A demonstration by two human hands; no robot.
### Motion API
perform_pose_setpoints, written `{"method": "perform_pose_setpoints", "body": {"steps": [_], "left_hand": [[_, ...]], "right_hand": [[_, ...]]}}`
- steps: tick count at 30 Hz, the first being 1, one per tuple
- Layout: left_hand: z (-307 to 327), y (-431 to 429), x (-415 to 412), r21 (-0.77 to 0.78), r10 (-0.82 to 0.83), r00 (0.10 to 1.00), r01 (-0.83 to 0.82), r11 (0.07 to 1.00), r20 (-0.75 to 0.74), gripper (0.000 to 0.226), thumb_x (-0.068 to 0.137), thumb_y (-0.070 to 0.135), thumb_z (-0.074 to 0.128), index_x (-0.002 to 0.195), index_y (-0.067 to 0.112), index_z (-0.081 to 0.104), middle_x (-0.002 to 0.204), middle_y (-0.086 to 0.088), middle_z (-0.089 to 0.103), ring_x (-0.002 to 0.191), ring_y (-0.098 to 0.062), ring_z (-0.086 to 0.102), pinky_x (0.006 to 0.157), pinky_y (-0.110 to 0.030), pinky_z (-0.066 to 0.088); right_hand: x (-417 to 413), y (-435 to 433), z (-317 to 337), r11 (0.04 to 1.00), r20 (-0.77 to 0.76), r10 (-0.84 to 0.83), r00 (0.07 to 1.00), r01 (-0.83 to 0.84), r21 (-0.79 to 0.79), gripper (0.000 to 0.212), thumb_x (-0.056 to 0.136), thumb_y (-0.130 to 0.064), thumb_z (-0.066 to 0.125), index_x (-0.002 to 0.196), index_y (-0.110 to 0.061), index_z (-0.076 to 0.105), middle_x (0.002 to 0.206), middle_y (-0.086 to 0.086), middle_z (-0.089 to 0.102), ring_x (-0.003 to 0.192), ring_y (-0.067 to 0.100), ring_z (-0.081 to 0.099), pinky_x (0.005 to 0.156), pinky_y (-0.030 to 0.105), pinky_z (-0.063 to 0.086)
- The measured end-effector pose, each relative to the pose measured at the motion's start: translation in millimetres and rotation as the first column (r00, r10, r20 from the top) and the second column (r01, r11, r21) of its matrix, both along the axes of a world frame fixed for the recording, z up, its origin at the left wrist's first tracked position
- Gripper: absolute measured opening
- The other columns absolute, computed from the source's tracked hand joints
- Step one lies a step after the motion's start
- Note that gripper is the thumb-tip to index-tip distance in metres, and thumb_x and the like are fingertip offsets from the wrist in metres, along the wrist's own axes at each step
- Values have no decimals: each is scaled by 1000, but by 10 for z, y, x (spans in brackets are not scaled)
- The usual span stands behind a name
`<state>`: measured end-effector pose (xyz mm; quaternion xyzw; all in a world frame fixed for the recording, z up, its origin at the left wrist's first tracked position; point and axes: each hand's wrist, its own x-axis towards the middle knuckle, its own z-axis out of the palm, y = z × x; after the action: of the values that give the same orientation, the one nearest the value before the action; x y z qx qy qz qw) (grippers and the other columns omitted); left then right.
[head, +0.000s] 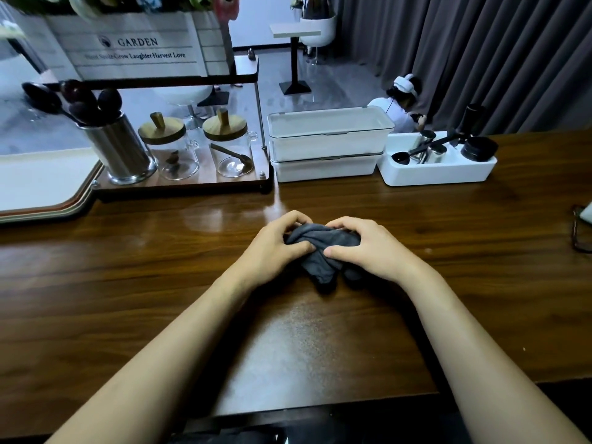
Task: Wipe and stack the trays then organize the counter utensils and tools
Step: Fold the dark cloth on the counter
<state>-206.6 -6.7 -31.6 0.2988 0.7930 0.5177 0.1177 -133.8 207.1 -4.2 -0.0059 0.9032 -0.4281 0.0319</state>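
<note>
A crumpled dark grey cloth (323,248) lies bunched on the brown wooden counter (160,283) in the middle of the view. My left hand (275,248) grips its left side and my right hand (365,248) grips its right side, fingers curled into the fabric. A stack of trays (41,187) with a white top sits at the far left edge. A steel holder (118,149) with several dark spoons stands on a low shelf. A white open bin (439,169) at the back right holds black scoops and small metal tools.
Two glass jars (173,152) with wooden lids stand beside the steel holder under a white "GARDEN" planter box (134,46). Two stacked white lidded boxes (326,145) sit at the back centre. Dark glasses (581,232) lie at the right edge. A person sits beyond the counter.
</note>
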Motion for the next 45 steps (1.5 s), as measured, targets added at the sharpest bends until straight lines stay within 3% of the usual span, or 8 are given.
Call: {"method": "perform_pose_setpoints", "body": {"steps": [7,11,15,21,25,34,42,45], "left_hand": [[30,-50,-18,-89,131,987,-139,986,-93,35,85,26,79,113,36,61,109,12,70,100,-5,66,94,-33,52],[-217,-64,33,-310,161,920,-280,909,-357,49,89,32,75,135,28,59,141,5,55,129,-17,53,107,-30,40],[-323,-136,182,-244,142,758,-373,895,-637,36,94,26,69,130,19,66,139,-3,58,121,-24,56,102,-34,46],[-463,-23,375,-263,143,874,-290,920,-464,53,91,17,52,143,22,59,160,1,42,136,-21,52,107,-33,46],[-478,33,151,-221,118,862,-255,941,-493,55,90,1,60,141,23,61,158,3,44,139,-17,49,110,-24,39],[-547,394,-487,-337,-63,868,-123,933,-492,70,88,-7,62,147,30,54,164,1,33,153,-25,27,122,-40,29],[-535,580,-922,-246,99,713,-364,898,-694,40,93,15,69,131,27,67,129,-3,57,109,-25,54,81,-46,53],[-598,667,-1001,-241,107,726,-358,902,-680,50,89,6,69,134,26,66,131,-4,59,113,-26,54,92,-46,52]], "right_hand": [[-102,0,-92,996,-38,-80,996,81,32,32,81,-48,74,111,-42,68,104,-17,72,99,5,65,93,36,53],[-54,-183,-451,945,-175,-122,977,168,280,44,90,-42,69,132,-33,60,127,-8,62,118,18,56,99,33,44],[187,-360,-581,874,-462,-183,868,359,328,36,90,-26,69,126,-21,67,129,2,61,117,26,53,98,45,47],[293,-657,-800,882,-284,-132,950,243,404,59,99,-35,60,152,-17,43,159,12,37,147,29,34,116,41,35],[96,-397,-823,875,-368,-173,913,314,368,53,95,-18,66,146,-23,53,150,7,51,138,25,48,108,37,45],[-543,170,-621,842,-374,-140,917,309,441,47,98,-13,59,141,-34,58,145,-1,57,132,19,55,100,34,50],[-962,420,-669,863,-371,-93,924,261,432,52,96,-8,61,141,-33,57,146,-2,55,136,18,50,106,33,45],[-1045,502,-719,875,-351,-56,934,216,433,56,98,-6,57,147,-32,50,153,0,48,143,19,42,112,33,39]]}}
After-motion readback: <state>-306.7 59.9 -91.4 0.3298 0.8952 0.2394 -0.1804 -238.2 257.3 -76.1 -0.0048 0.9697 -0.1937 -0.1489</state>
